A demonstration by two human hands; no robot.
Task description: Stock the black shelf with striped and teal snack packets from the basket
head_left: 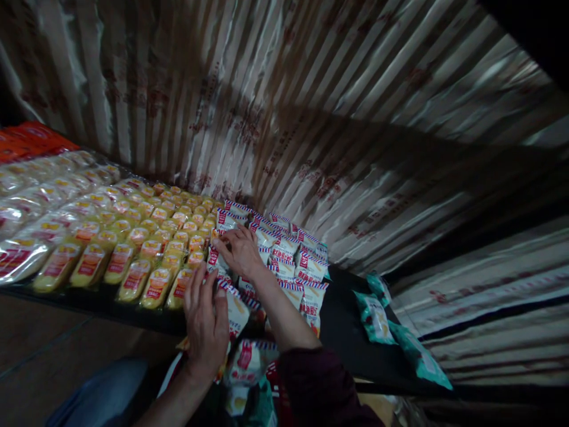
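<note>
My right hand reaches over several rows of white snack packets with red lettering and striped top edges. Its bent fingers and thumb are apart and rest at the top of a packet at the left end of the rows. Nearer to me, my left hand is beside a white packet at the front edge, fingers stretched out and slightly parted. Its fingertips come close to yellow wrapped cakes. More white packets are below, between my forearms, partly hidden by them.
Clear-wrapped packs and orange packs continue to the left. Several teal packets lie on the black shelf at right. Behind stands a pleated, printed sheet. A blue-clad knee shows at lower left.
</note>
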